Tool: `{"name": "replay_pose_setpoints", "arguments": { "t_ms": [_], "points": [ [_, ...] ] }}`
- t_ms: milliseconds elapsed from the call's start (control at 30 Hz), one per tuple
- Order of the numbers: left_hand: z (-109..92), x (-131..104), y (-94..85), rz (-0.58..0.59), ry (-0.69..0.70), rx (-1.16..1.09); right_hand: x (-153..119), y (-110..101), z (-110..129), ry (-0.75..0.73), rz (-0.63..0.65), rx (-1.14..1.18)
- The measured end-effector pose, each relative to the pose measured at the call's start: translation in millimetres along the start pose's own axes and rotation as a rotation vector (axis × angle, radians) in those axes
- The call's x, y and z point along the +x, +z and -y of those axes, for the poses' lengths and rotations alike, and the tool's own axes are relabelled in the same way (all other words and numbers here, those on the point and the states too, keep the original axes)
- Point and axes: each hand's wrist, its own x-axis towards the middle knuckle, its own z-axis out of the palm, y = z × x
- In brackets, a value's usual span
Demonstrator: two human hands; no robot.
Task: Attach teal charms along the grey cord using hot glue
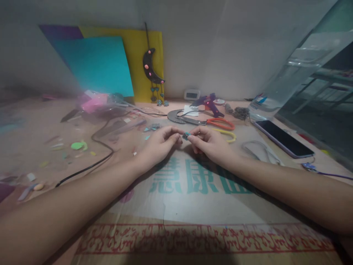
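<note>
Over the middle of the table, a small teal-and-dark piece (186,135) is held up between my two hands; its exact kind is too small to make out. My right hand (209,141) pinches it between thumb and forefinger, the other fingers curled beneath. From the other side, my left hand (162,143) closes its fingertips at the piece's left edge, thumb and fingers drawn together. Just behind my left hand lie small teal scraps (151,127). Beyond my hands rest orange-handled scissors (220,123) and a yellow loop handle (228,135), partly covered by my right hand.
A black crescent ornament (150,68) hangs before yellow (140,44) and turquoise sheets (96,66). Behind are a purple glue gun (209,105) and small digital display (192,95). A phone (284,138) lies right; a black cable (106,156) and scraps lie left.
</note>
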Motion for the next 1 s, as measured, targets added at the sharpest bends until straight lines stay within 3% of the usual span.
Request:
{"name": "replay_pose_setpoints", "arguments": {
  "t_ms": [200,600,1000],
  "points": [
    [-8.1,-2.1,-0.6,-0.005,0.067,0.115,0.5,0.1,1.4,0.008,-0.010,0.018],
    [-3.3,0.0,1.0,-0.062,-0.022,-0.032,-1.0,-1.3,2.6,0.007,-0.038,-0.017],
    [-7.0,1.1,1.1,-0.080,-0.029,0.044,0.1,-0.8,0.3,-0.014,-0.015,-0.012]
  ]
}}
